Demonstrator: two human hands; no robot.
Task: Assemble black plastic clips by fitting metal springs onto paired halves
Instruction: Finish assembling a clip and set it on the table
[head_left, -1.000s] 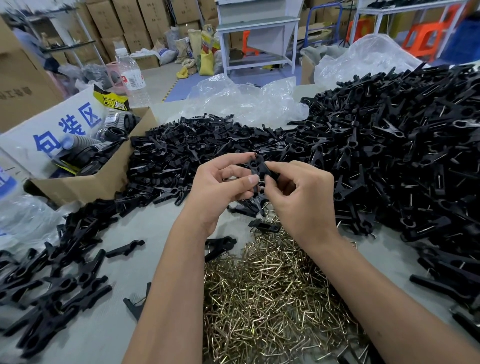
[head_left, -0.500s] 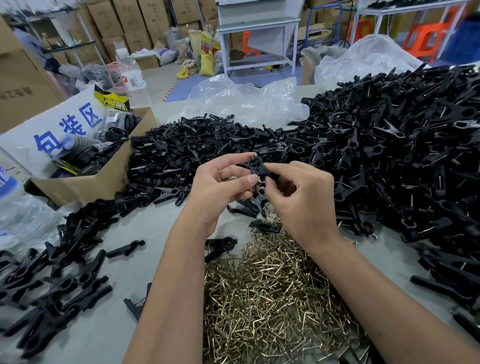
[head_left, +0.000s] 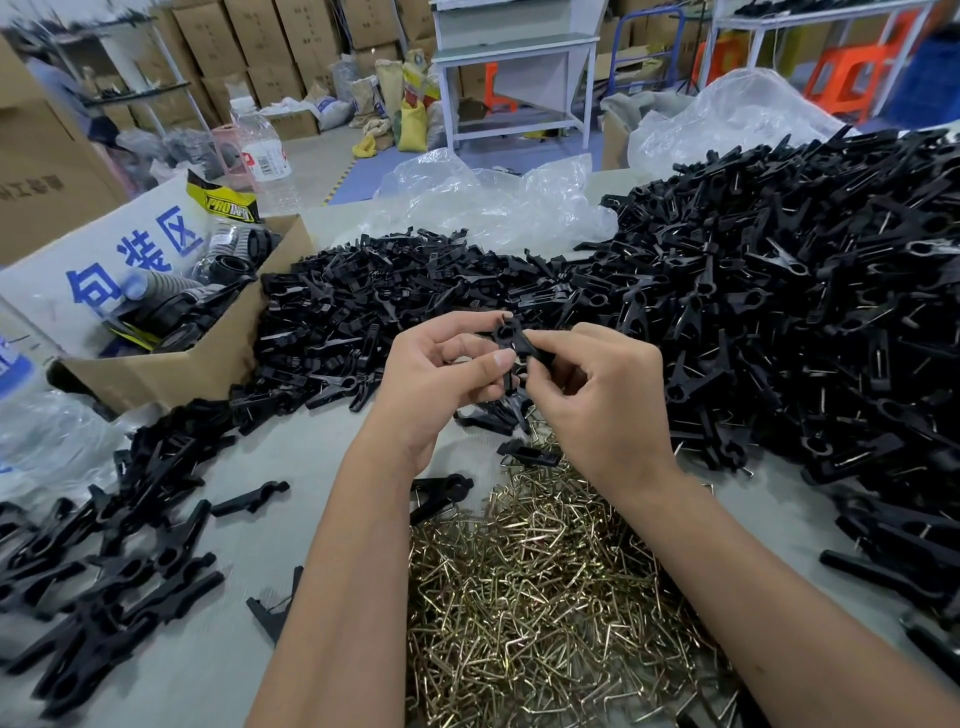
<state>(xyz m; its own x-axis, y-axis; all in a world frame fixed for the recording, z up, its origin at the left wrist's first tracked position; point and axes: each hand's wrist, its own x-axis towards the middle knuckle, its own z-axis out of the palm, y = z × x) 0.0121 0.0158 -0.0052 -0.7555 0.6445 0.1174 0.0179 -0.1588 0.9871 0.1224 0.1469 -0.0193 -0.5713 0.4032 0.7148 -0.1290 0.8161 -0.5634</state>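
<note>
Mid-assembly, one unit in hand: both hands meet over the middle of the grey table (head_left: 249, 545), left hand (head_left: 441, 379) and right hand (head_left: 602, 400) close together, each pinching the same small black plastic clip (head_left: 514, 343) with thumb and fingertips, held up above the table and just beyond the spring pile. Judging by the crossed halves, the pair is mated; whether a spring is already seated on it cannot be told (too small, fingers cover it). Done so far: the big heap of black clips on the right (head_left: 779, 312) shows metal wire glinting on many pieces, so likely finished clips, far too many to count, hundreds at a guess. Left to do: the pile of loose black plastic halves in the middle far (head_left: 374, 312) and the scatter of black pieces at near left (head_left: 104, 561), roughly dozens there, state of assembly unclear. Pile of brass-coloured bent wire springs (head_left: 545, 597) near centre, also uncountable, hundreds. A few stray black halves lie between the arms and near the springs, about four or five visible. One brown cardboard box (head_left: 171, 358) at left, one clear plastic water bottle (head_left: 262, 156) far left, two crumpled clear plastic bags (head_left: 493, 197) far centre and far right. Overall well along but plenty of stock remains.
</note>
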